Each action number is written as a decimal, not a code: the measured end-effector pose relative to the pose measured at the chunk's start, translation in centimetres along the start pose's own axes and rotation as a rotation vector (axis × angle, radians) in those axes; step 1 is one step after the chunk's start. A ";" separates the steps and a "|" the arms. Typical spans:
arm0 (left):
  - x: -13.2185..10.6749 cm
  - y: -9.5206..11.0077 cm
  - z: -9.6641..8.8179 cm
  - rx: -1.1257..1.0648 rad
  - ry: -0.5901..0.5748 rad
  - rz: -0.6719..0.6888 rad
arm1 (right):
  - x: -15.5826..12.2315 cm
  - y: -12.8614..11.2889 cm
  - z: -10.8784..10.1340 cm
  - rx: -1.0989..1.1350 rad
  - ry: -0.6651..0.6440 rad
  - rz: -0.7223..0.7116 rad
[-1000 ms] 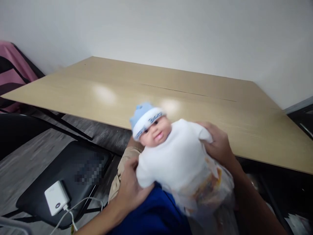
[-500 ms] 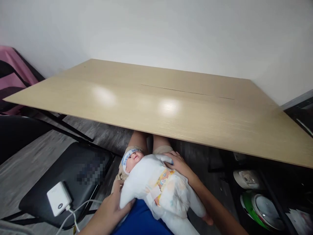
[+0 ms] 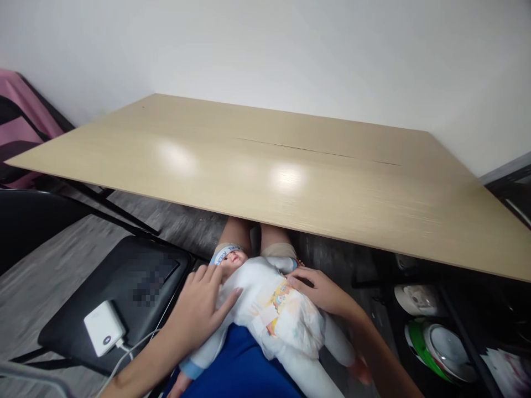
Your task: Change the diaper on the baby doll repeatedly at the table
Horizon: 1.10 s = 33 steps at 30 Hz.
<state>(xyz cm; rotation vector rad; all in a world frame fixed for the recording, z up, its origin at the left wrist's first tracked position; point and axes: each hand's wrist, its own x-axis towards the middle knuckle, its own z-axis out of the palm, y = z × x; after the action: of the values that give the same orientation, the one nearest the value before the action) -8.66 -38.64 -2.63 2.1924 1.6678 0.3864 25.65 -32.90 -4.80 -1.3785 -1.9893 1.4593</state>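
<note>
A baby doll (image 3: 253,287) in a white long-sleeved suit lies face up across my lap, its head at the upper left. It wears a white and blue lettered cap (image 3: 228,251). A white diaper (image 3: 296,323) with a yellow-orange printed waistband is on its hips. My left hand (image 3: 203,296) rests on the doll's chest and shoulder near the head, fingers apart and thumb stretched out, gripping nothing. At the far side of the waistband, my right hand (image 3: 321,287) has its fingers curled and the thumb and fingertips close together on the diaper's edge.
A wooden table (image 3: 232,171) stands just in front, above my knees. To the left, a black chair (image 3: 128,276) carries a white power bank (image 3: 103,327) with a cable. Low on the right, a dark shelf holds a green-and-white round container (image 3: 440,351) and a white container (image 3: 417,300).
My left hand has let go of the doll's near arm and moved up onto its chest; that arm now hangs down. My right hand has shifted from the far arm to the waistband.
</note>
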 end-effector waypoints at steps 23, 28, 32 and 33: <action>5.7 3.3 3.4 -0.667 -0.215 0.476 | -0.3 -2.1 -0.4 -0.150 0.124 -0.008; 5.8 3.1 3.2 -0.661 -0.182 0.510 | 0.6 -1.8 -0.4 -0.212 0.156 -0.012; 5.6 2.8 2.6 -0.644 -0.216 0.522 | 2.0 0.0 -1.3 -0.268 0.209 0.069; 5.6 2.7 2.4 -0.633 -0.225 0.514 | 2.2 0.3 -1.5 -0.304 0.230 0.099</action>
<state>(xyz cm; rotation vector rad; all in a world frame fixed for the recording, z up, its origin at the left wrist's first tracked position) -3.77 -34.17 -3.61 2.0299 0.7049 0.6633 25.78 -30.19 -5.00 -1.7047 -2.0771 1.0072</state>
